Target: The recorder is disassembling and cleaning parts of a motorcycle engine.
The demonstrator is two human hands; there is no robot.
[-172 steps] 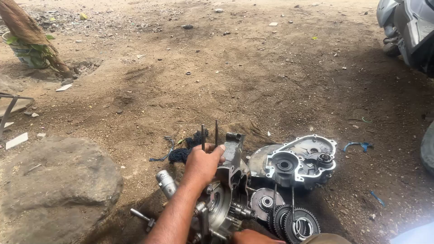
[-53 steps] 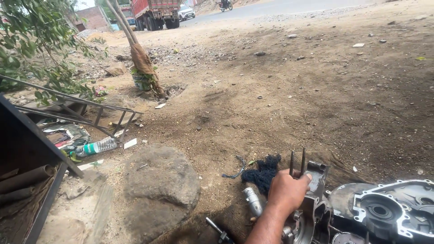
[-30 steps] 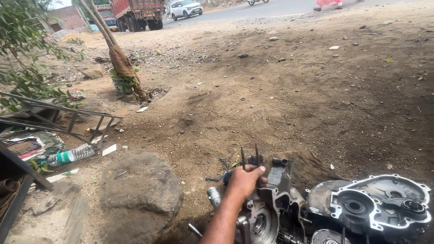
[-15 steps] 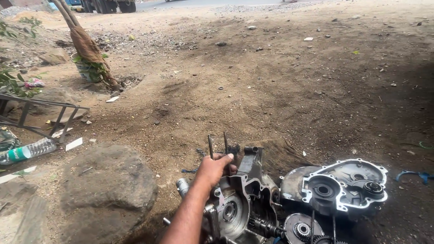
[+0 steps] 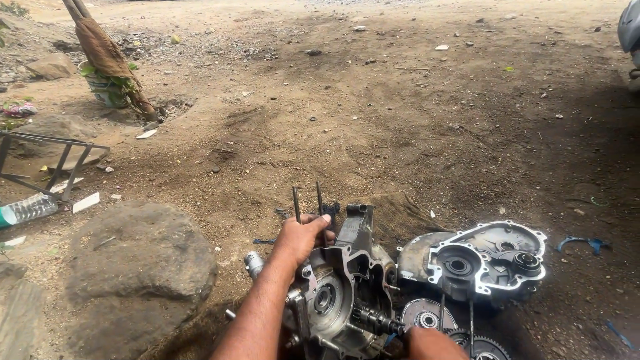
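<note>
While it stands on the dirt ground at the bottom middle of the view, the grey engine case is gripped at its upper left edge by the left hand, whose fingers curl over the rim just below two thin metal studs that stick up side by side. A toothed shaft juts out of the case's lower right side, and the right hand sits just past its end at the bottom edge of the view; only the back of that hand shows, so I cannot tell whether it is closed on anything. Just beside the case to the right lies a silver engine cover with round openings, and round gears lie below it, near the right hand. A large grey rock sits to the left of the forearm. Farther left are a metal frame and a clear plastic bottle, well apart from the case. A wrapped tree trunk rises at the upper left.
</note>
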